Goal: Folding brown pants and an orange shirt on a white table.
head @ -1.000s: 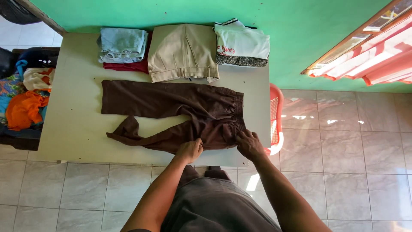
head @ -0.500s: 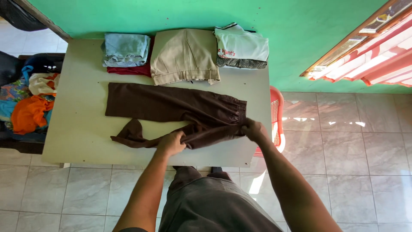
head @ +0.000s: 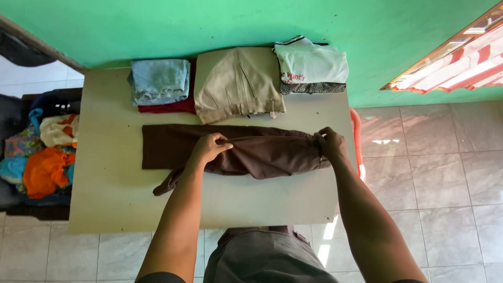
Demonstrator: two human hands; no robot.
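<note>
Both hands gripped the brown trousers (head: 251, 154) on the table (head: 105, 199): left hand (head: 208, 148) pinched mid-leg, right hand (head: 331, 143) clamped the waistband, one leg folded over; smoothing seemed due next.

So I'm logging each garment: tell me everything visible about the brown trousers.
The brown trousers look like plain woven cloth, lying lengthwise across the table, one leg folded over the other, with a hem end trailing out at lower left. The left hand grips the upper edge mid-leg; the right hand pinches the waistband end.
</note>
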